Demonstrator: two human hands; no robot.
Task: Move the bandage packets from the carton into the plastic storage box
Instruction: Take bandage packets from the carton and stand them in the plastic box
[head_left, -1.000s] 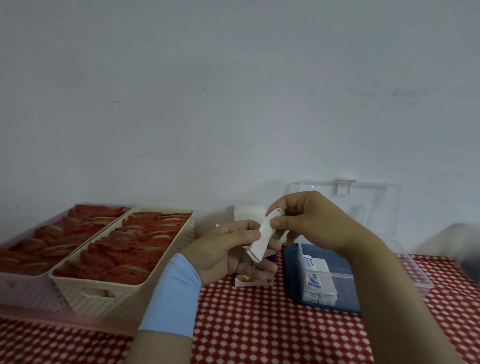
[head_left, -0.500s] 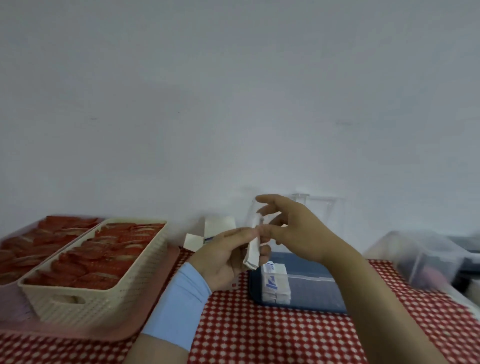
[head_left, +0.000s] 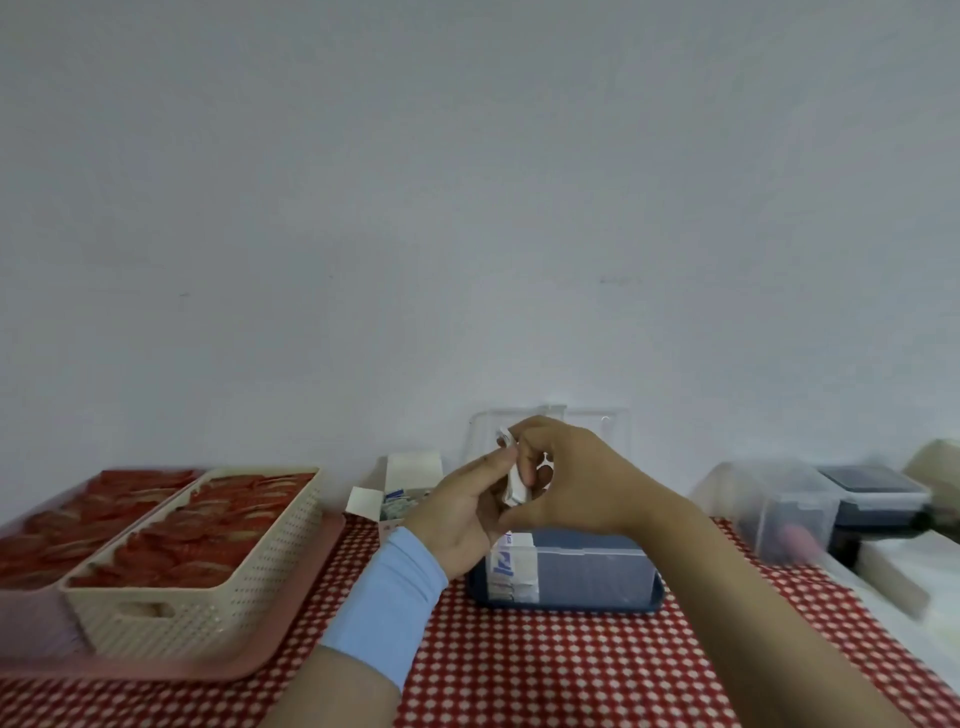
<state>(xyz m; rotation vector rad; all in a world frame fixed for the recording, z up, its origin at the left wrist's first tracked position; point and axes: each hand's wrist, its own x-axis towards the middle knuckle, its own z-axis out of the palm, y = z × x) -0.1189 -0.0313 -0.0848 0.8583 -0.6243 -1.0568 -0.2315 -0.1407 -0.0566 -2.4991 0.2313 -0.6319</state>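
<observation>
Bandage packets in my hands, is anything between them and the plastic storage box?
Nothing visible. The storage box sits open just below the held packets, lid tilted back; a stack fills only its left end.

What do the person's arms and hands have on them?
The left hand is ungloved, with a plain light blue band round the wrist. The right hand and forearm are bare. No watch or ring shows.

no text readable; blue print on packets too blurred.
</observation>
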